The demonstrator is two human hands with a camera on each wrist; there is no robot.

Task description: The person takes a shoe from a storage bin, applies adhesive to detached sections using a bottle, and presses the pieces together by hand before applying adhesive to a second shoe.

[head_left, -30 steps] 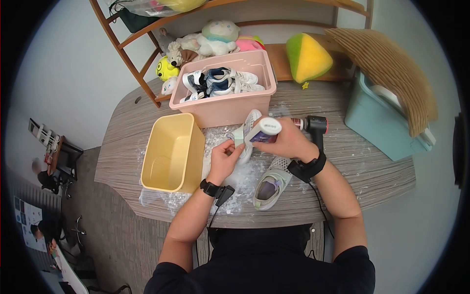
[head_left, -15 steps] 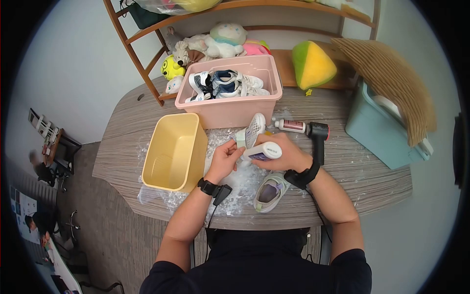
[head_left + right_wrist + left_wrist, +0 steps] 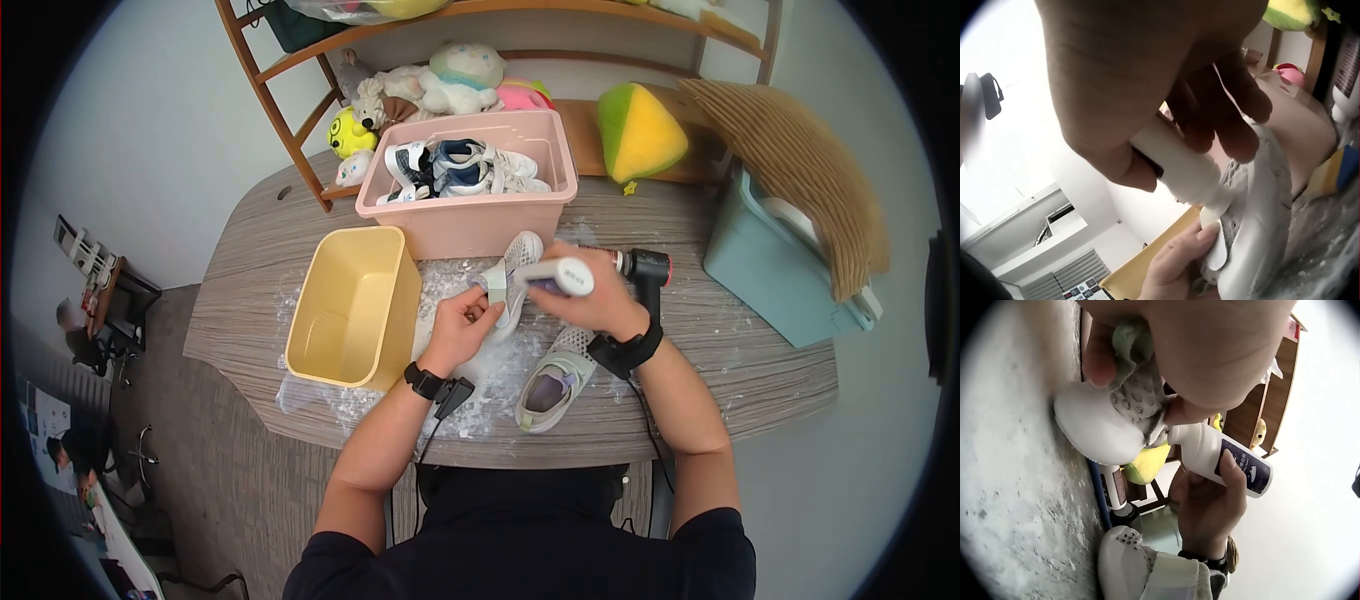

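Note:
A white bottle with a dark label (image 3: 1244,465) is gripped by my right hand (image 3: 610,298). It is tilted, its neck reaching the opening of a pale sneaker (image 3: 522,250). My left hand (image 3: 462,328) pinches the light green strap (image 3: 1130,347) of that sneaker between thumb and fingers. In the right wrist view the bottle's mouth is right at the sneaker's upper, beside the left thumb (image 3: 1207,234). A matching sneaker (image 3: 553,388) with a purple-grey insole stands on the table below my right hand.
A yellow bin (image 3: 345,310) stands left of the hands. Behind them is a pink bin (image 3: 470,225) with several shoes. A black device with a red end (image 3: 652,268) and a second bottle (image 3: 1349,81) lie to the right, near a teal bin (image 3: 765,275). White residue (image 3: 460,400) marks the table.
My right hand has moved away from my body and slightly right, tipping the bottle so its base points more to the right. My left hand stays at the sneaker's strap.

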